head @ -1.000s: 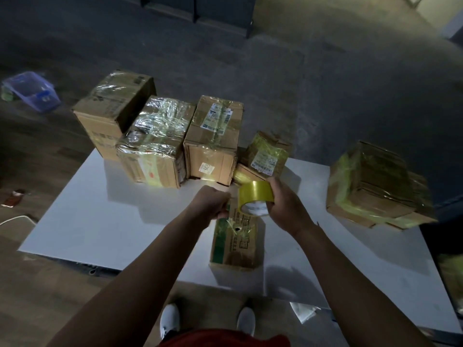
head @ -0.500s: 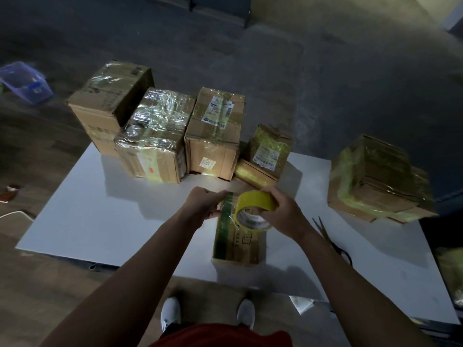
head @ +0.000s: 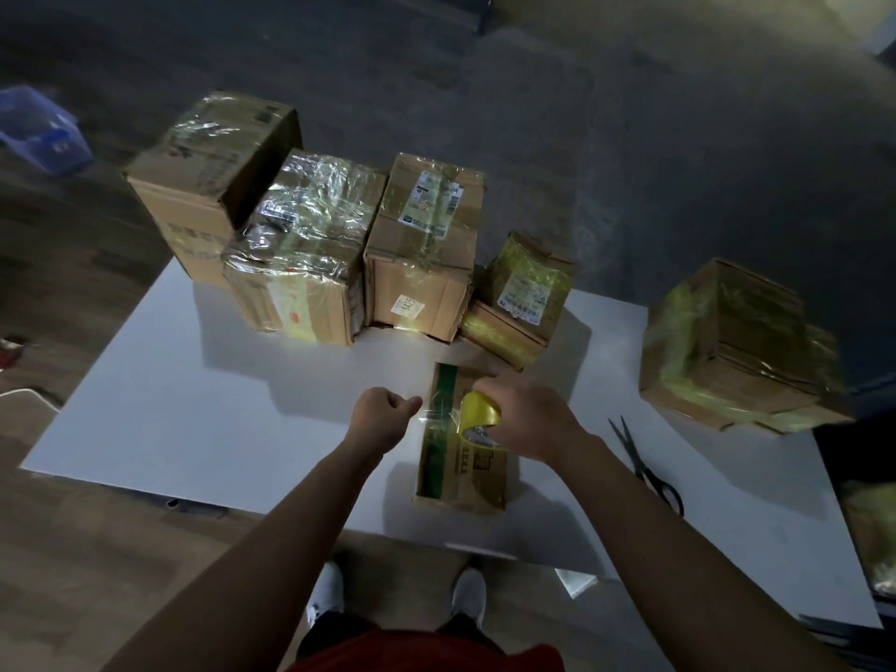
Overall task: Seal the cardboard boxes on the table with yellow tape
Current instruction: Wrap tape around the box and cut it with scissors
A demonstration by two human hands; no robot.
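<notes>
The right hand point(head: 528, 421) grips, with curled fingers, a glossy round roll of yellow tape point(head: 480, 409) above a green-striped brown cardboard box point(head: 465, 472) on the white table point(head: 242, 419). The left hand point(head: 383, 417) pinches its shiny free end.

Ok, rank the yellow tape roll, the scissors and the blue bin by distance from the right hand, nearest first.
1. yellow tape roll: gripped in the right hand itself.
2. scissors: on the table, just to its right.
3. blue bin: on the floor, far left.
</notes>
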